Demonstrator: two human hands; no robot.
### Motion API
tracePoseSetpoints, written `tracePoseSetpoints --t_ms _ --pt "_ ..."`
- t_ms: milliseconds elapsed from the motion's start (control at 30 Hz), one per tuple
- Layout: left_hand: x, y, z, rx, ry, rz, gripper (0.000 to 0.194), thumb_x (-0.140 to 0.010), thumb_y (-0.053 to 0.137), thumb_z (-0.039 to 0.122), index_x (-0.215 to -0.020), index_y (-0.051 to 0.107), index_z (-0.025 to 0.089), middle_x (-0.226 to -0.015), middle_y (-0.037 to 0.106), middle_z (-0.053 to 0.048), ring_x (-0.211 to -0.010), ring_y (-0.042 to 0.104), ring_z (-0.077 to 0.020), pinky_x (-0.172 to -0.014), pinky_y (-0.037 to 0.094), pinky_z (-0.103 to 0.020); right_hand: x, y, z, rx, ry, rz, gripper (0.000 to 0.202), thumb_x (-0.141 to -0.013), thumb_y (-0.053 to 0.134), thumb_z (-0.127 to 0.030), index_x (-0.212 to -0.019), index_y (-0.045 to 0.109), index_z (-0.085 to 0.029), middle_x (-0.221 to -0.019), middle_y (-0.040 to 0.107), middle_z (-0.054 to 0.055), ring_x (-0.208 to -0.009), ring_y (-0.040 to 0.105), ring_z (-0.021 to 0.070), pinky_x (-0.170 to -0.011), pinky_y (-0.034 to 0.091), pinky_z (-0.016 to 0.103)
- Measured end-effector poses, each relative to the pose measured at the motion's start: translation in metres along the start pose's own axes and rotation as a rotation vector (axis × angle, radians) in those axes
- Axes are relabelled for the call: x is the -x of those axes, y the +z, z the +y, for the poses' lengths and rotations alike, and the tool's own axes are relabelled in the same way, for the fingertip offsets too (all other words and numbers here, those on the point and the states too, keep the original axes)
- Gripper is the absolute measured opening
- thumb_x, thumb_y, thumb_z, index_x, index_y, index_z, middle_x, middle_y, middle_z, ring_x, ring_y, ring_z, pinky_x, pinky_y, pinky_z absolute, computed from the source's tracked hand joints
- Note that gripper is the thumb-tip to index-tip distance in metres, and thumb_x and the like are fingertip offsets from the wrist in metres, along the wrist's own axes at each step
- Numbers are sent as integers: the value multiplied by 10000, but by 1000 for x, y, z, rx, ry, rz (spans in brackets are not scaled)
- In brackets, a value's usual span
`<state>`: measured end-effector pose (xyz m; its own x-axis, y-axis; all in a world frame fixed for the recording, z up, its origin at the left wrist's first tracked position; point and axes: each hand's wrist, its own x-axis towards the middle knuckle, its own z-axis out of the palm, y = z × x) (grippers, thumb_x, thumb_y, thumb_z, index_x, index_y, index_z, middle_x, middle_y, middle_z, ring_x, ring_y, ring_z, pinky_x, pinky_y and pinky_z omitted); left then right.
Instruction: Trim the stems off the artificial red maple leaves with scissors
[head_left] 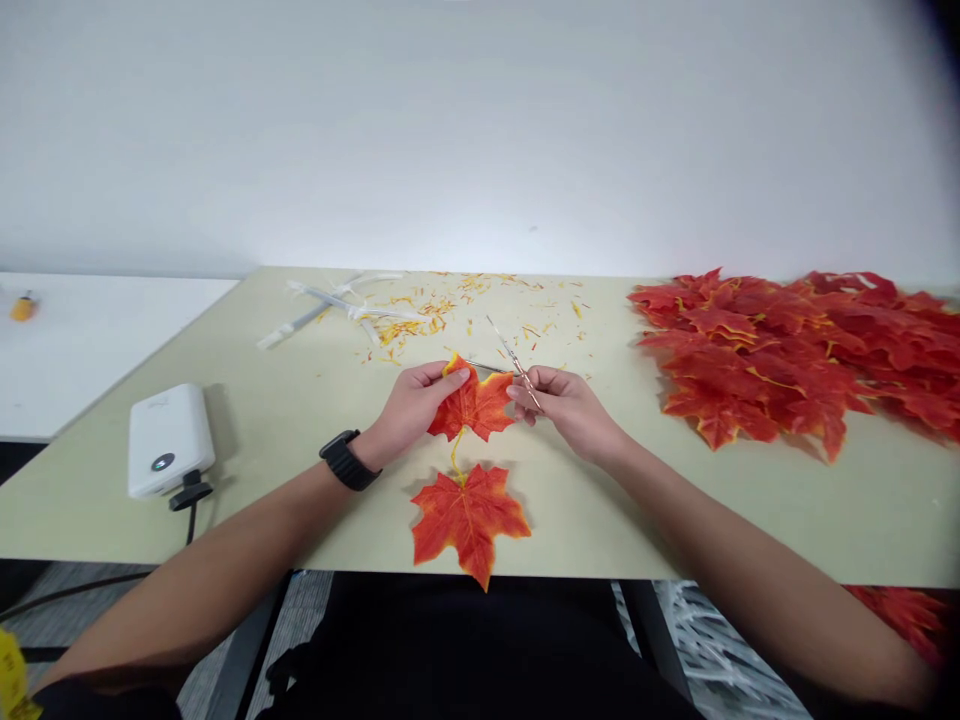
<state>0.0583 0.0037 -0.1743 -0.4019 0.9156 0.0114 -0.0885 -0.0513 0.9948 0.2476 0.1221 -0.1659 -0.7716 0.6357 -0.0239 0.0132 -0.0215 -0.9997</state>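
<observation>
My left hand (411, 408), with a black watch at the wrist, pinches an orange-red maple leaf (478, 402) by its upper left part. Opposite it, my right hand (559, 405) is closed around small scissors (519, 368), whose blades are spread. One blade points up and away; the other reaches left behind the leaf's upper edge. The leaf's right tip is close to my right fingers. A yellow stem runs down from it to a second maple leaf (472, 520), which lies at the table's front edge with its tip over the edge.
Piled maple leaves (757, 350) cover the table's right side. Yellow and orange scraps (405, 328) are scattered at the back, beside clear plastic strips (330, 303). A white power bank (171, 440) with a black cable sits on the left. More red leaves (900, 610) show below the table.
</observation>
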Motion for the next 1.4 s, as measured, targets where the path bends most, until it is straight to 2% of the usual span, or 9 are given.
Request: tracePoseSetpoints --t_ms 133,267,500,767,967,1100,1200,1300,1400 --pt "0 1 -1 47 -12 -19 324 -815 823 468 -770 740 158 -757 686 -22 -644 579 -102 -603 471 -214 -1 0 3 -106 -27 16 450 -683 910 -403 -697 511 -194 -717 584 -21 -661 543 115 -605 409 268" --pt "0 1 1 138 -74 -33 339 -825 811 490 -820 749 156 -853 736 -48 -713 655 -129 -666 528 -227 -2 -3 3 -111 -24 79 450 -660 908 -358 -673 490 -193 -697 540 -34 -629 483 95 -581 382 263" --pt "-4 -7 5 387 -240 84 412 -890 675 553 -758 695 163 -713 690 -28 -569 616 -125 -515 489 -228 -2 -6 -2 -102 -20 158 435 -658 899 -370 -656 504 -188 -734 555 -15 -619 444 85 -570 374 261" --pt "-3 -8 8 379 -314 54 334 -948 613 467 -826 676 163 -701 673 -28 -553 626 -140 -504 522 -245 -3 -8 -2 -130 -10 178 431 -643 907 -350 -645 509 -185 -734 553 -15 -628 448 89 -570 367 257" --pt "-2 -8 2 350 -281 -55 278 -911 680 432 -844 658 164 -773 688 -35 -614 661 -144 -527 557 -243 -2 -8 -3 -126 -9 184 447 -638 912 -370 -647 505 -183 -765 567 -10 -634 444 87 -575 376 257" --pt "0 -6 -3 278 -234 -170 184 -775 767 256 -925 699 175 -799 718 -35 -595 656 -147 -543 555 -256 -3 -9 -1 -143 6 188 430 -627 912 -360 -669 521 -186 -797 587 -4 -660 478 97 -581 399 253" --pt "4 1 -5 215 -195 -245 174 -767 788 240 -917 731 175 -871 740 -48 -633 642 -121 -551 514 -218 -4 -9 1 -167 29 195 425 -620 906 -358 -687 521 -191 -840 617 6 -705 524 114 -599 426 257" --pt "8 9 -6 238 -181 -308 192 -772 822 283 -919 748 184 -975 754 -70 -760 676 -141 -655 546 -236 -4 -7 3 -185 52 204 439 -605 911 -361 -694 516 -190 -863 626 8 -720 534 118 -615 437 265" --pt "10 14 -7 259 -147 -347 321 -764 853 298 -1057 748 221 -1111 749 -88 -951 709 -197 -835 579 -303 -4 -6 4 -181 63 206 434 -616 906 -356 -706 516 -188 -842 611 -2 -709 510 110 -617 407 261"
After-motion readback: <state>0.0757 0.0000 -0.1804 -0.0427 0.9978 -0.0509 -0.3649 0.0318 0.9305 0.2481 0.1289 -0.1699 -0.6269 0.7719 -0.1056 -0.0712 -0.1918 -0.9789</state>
